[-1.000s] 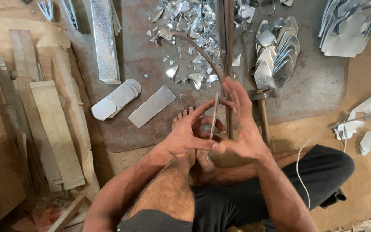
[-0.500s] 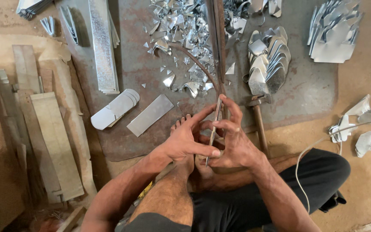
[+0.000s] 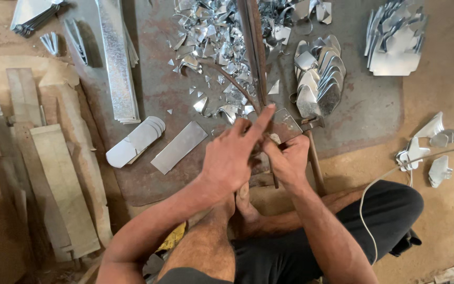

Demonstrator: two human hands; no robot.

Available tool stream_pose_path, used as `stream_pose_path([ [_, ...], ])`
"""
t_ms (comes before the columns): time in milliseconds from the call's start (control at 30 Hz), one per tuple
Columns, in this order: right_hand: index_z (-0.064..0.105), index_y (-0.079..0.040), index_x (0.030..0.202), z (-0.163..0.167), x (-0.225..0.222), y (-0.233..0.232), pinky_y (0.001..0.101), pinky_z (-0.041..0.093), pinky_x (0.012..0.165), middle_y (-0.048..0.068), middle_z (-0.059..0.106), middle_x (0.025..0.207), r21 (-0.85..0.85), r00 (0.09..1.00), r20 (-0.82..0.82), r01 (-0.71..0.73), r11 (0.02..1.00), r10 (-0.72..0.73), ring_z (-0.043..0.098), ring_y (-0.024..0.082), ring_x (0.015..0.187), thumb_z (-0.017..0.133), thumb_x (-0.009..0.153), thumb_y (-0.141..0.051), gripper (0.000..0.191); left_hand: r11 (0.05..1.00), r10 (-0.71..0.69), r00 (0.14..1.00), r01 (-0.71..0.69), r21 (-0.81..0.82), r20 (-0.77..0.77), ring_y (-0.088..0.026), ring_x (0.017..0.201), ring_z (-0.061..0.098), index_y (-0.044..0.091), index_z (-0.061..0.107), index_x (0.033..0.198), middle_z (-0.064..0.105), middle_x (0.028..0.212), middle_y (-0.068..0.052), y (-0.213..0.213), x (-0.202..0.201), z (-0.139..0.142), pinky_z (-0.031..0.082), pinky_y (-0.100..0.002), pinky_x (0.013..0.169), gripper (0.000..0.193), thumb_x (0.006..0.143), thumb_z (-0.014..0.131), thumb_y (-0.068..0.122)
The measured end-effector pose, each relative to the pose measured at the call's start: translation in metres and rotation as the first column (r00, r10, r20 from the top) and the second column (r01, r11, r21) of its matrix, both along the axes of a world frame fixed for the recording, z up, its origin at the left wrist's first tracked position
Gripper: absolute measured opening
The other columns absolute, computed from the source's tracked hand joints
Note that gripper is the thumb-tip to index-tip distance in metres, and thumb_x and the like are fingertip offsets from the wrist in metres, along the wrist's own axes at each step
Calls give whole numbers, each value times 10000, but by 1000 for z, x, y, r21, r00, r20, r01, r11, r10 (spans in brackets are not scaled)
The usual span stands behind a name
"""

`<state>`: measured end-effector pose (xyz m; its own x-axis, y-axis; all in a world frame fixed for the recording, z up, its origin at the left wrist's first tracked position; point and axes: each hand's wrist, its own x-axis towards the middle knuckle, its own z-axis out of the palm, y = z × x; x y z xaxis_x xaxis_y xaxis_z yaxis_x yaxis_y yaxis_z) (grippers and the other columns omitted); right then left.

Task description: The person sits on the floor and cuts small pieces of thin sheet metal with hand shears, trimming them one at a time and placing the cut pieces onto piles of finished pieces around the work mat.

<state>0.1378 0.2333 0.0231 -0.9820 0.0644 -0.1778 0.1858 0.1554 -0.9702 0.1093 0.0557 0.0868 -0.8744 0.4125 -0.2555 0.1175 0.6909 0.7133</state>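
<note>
I sit on the ground with my bare foot (image 3: 245, 202) against a rusty steel plate (image 3: 148, 184). Both hands meet over a small grey sheet-metal piece (image 3: 286, 125) beside the long bar of a shear (image 3: 253, 52). My left hand (image 3: 232, 158) lies on the piece's left side with its index finger stretched up toward the bar. Holding the lower right edge is my right hand (image 3: 289, 160). Much of the piece is hidden under my fingers.
Shiny offcuts (image 3: 214, 37) are heaped left of the bar, and stacked cut blanks (image 3: 319, 79) lie to its right. A hammer (image 3: 315, 158) rests by my right hand. Rounded blanks (image 3: 135, 139), a flat strip (image 3: 178, 147), long strips (image 3: 116, 58) and wooden planks (image 3: 64, 184) lie left. A cable (image 3: 379, 184) crosses my knee.
A narrow piece held upright between my hands has come up toward the shear bar. My left index finger now stretches out over it.
</note>
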Motion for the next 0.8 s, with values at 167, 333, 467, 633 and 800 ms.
stream_pose_path([
  [167,713,30,1059,1,-4,14,288,570,810,58,751,991,-440,988,156,75,895,-5,697,114,879,735,851,27,209,664,-344,931,152,732,118,-382,1582,286,116,40,1668,205,1715,-214,-31,-20,-25,293,-447,1255,1185,848,868,327],
  [333,724,42,1036,-4,-4,17,286,573,796,66,752,990,-365,988,153,36,930,21,699,115,869,732,861,27,175,627,-374,885,20,779,278,-250,1648,123,77,43,1684,88,1791,-137,-33,-7,-52,157,-381,1323,1014,981,706,385],
  [467,726,26,974,-8,-2,21,280,548,632,56,747,877,-349,971,225,5,937,78,675,109,729,736,863,-6,116,574,-379,849,-97,813,369,-240,1660,143,95,82,1708,132,1808,-109,-30,0,-58,196,-371,1321,824,1112,479,503],
  [633,728,6,934,-5,-2,21,261,473,548,25,705,810,-269,971,213,-46,962,106,602,77,646,755,881,-53,83,358,-514,595,-506,785,618,-243,1133,605,180,59,1706,425,1573,-118,-30,9,-56,532,-377,929,872,1039,448,583],
  [800,738,-1,983,5,-5,15,244,515,565,9,725,831,-255,965,239,-48,966,111,634,61,676,738,852,-101,165,296,-559,553,-563,772,618,-282,1063,689,206,50,1745,533,1429,-204,-29,15,-58,554,-413,938,853,1082,492,511],
])
